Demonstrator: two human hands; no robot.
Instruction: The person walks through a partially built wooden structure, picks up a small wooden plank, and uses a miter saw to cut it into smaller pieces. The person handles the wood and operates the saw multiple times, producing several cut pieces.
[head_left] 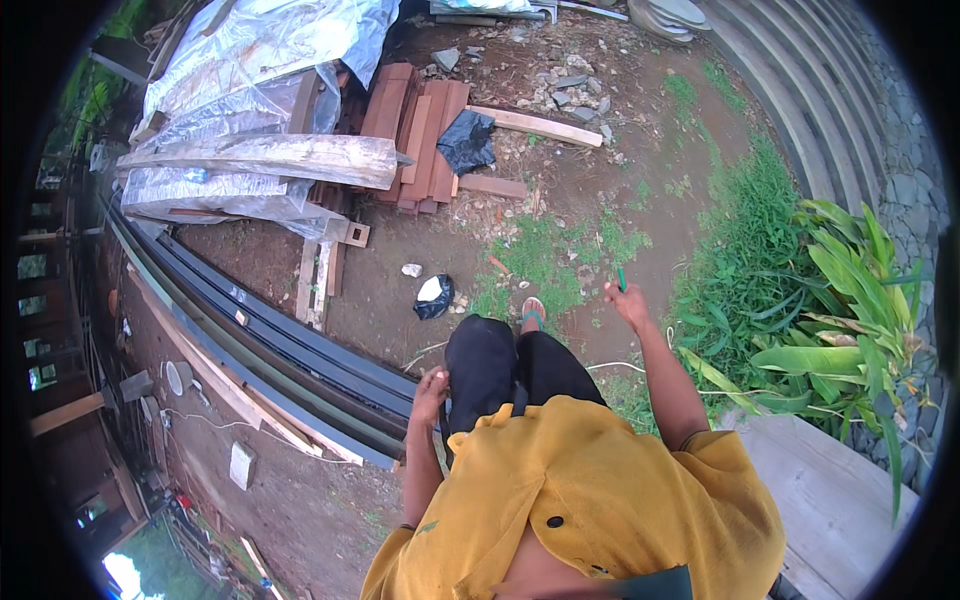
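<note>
My right hand [628, 303] is held out ahead on the right, its fingers closed round a thin green pencil-like stick [621, 279]. One end of the stick points up past the fingers; its exact kind is too small to tell. Beside my left thigh hangs my left hand [430, 394], its fingers curled in. What those fingers hold, if anything, is hidden. A sandalled foot [533, 312] shows beyond my dark trousers [482, 365], on soil with patchy grass.
Long dark metal beams [290, 322] and planks lie along the left. Ahead, reddish boards [425, 140] are stacked beside a tarp-covered pile [250, 90]. A black plastic bag [434, 297] sits on the soil. Leafy plants [850, 330] and a pale board [825, 500] border the right.
</note>
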